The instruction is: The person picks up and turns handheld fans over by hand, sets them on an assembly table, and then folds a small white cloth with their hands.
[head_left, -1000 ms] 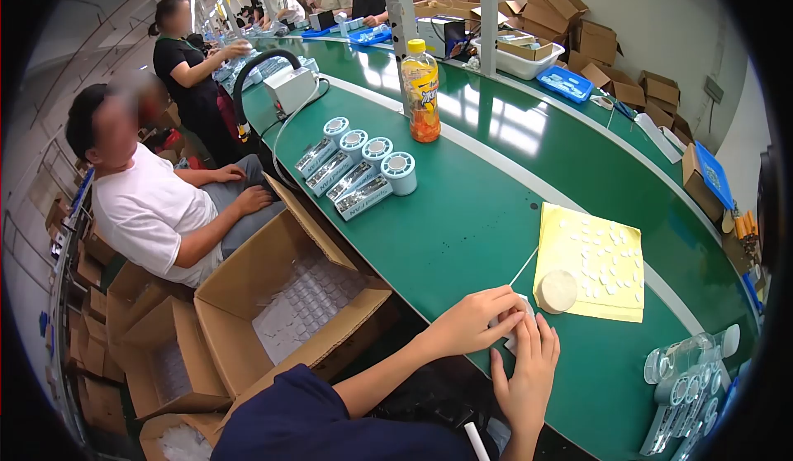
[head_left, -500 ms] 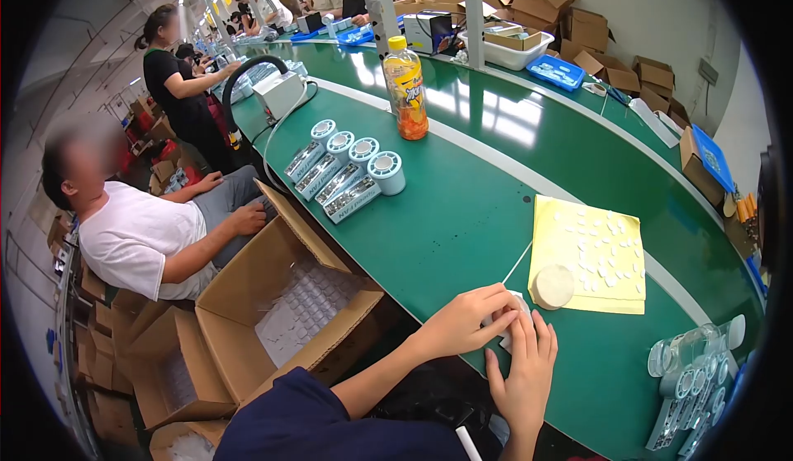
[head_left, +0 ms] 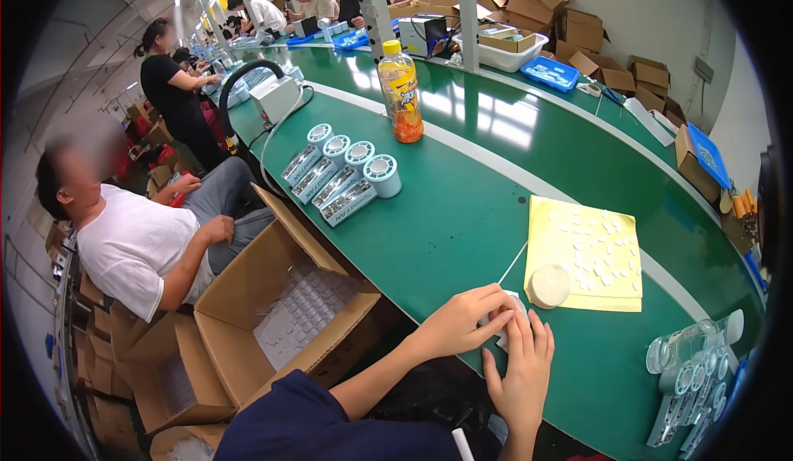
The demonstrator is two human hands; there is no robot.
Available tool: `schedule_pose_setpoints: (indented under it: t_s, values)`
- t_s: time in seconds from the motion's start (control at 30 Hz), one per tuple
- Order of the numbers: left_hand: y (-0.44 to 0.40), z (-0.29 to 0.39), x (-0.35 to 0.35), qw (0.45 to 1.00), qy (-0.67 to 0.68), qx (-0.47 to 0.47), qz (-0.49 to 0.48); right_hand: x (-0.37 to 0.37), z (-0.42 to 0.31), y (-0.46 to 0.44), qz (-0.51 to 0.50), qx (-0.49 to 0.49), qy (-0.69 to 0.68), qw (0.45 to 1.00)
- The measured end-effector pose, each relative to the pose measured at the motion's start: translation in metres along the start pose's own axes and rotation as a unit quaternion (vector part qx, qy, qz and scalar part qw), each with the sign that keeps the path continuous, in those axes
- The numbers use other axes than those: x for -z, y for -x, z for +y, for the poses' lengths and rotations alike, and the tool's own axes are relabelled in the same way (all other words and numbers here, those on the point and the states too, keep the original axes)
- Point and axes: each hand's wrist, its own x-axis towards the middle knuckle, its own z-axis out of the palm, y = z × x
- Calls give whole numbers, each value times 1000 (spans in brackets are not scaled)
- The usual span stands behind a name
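Observation:
At the near edge of the green table, my left hand [head_left: 467, 320] and my right hand [head_left: 522, 370] meet over a small white piece [head_left: 502, 343], perhaps paper or cloth, mostly covered by my fingers. My left hand is closed, with a thin white stick [head_left: 513, 263] poking out past its knuckles. The fingers of my right hand bend over the white piece, thumb apart. Just beyond lies a yellow sheet [head_left: 578, 238] dotted with several small white pieces. A round beige disc-shaped block [head_left: 549, 286] rests on its near left corner.
Several light-blue handheld fans [head_left: 351, 188] lie to the left, more [head_left: 690, 399] at right beside a clear jar [head_left: 686, 347]. A drink bottle [head_left: 401, 93] stands on the table [head_left: 446, 238]. Open cardboard boxes [head_left: 227, 329] sit at left, near a seated person [head_left: 140, 238].
My hands stay together over the white piece with almost no movement. The view shifts slightly. The seated person's near hand has moved back along the leg.

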Motion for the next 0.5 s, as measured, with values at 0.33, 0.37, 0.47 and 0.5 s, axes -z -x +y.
schedule_pose_setpoints:
  t_s: [0.33, 0.37, 0.47, 0.5]
  values:
    - [0, 4, 1, 1000, -5, -5, 7, 0, -1, 0, 4, 3, 4, 1000]
    - [0, 3, 0, 1000, -5, -5, 6, 0, 0, 0, 4, 6, 5, 1000]
    - [-2, 1, -1, 1000, -3, -8, 7, -1, 1, 0, 4, 10, 11, 1000]
    - [-2, 2, -2, 1000, 3, -5, 4, -1, 1, 1, 1, 6, 13, 1000]
